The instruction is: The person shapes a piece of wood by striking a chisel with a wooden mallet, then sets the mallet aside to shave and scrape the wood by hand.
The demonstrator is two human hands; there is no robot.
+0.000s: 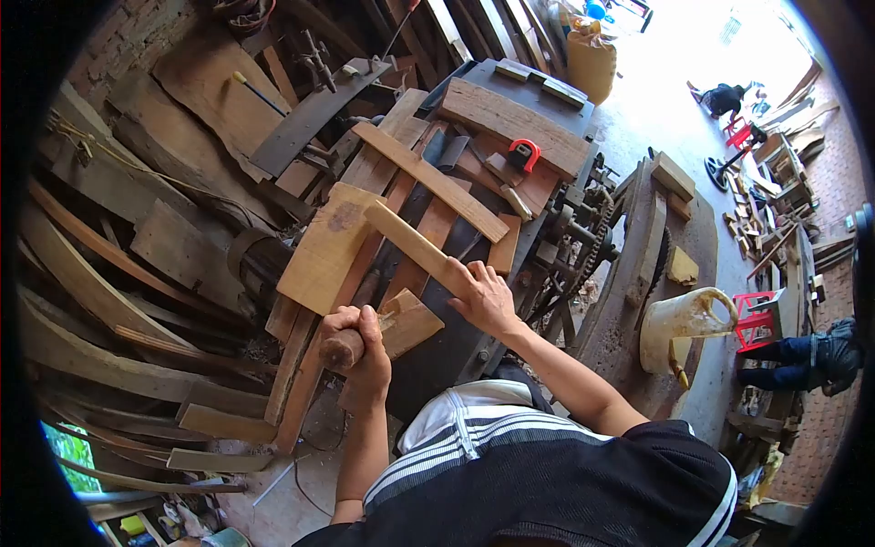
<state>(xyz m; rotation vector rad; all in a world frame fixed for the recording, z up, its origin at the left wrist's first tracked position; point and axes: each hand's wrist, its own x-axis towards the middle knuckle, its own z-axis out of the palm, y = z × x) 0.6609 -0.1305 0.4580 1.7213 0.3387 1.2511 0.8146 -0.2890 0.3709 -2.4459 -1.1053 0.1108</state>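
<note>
My left hand (pixel 372 357) is closed around a round wooden handle (pixel 342 349), its blunt end turned toward me. What the handle belongs to is hidden by my fingers. The fingers of my right hand (pixel 485 296) grip the near end of a pale wooden strip (pixel 410 239), which slants away to the upper left. Its far end overlaps a wide light board (pixel 328 251). Beside my left hand, a short wood block (pixel 410 321) with a rough, chipped patch lies on the dark bench (pixel 437 351).
Farther back on the bench are a long wooden strip (pixel 433 178), a red tape measure (pixel 523 155) and a thick plank (pixel 515 123). At right, a cream plastic jug (pixel 679 328) stands on another bench near a chain (pixel 602 223). Curved boards (pixel 109 273) lean at left. Another person (pixel 811 356) is at far right.
</note>
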